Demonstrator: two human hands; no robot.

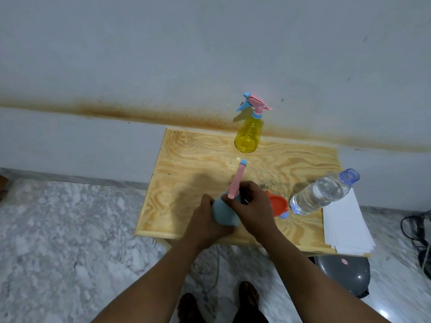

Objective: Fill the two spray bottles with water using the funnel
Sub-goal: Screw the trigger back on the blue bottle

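Observation:
A blue spray bottle [224, 213] stands near the front edge of the wooden table [186, 164]. My left hand [205, 220] grips its body. My right hand [250, 206] is curled round its neck, where the pink spray head [236, 180] with a blue nozzle sticks out toward the wall. A yellow spray bottle [247, 134], its pink and blue head on, stands at the table's back edge. An orange funnel [276, 205] lies just right of my right hand. Further right stands an uncapped clear water bottle [321, 193] with water in it.
A stack of white paper [347, 227] lies on the table's right front corner. Under the table on the right sits a grey round object [342, 273]. Black cables [417, 231] lie on the marble floor at far right. The wall is directly behind the table.

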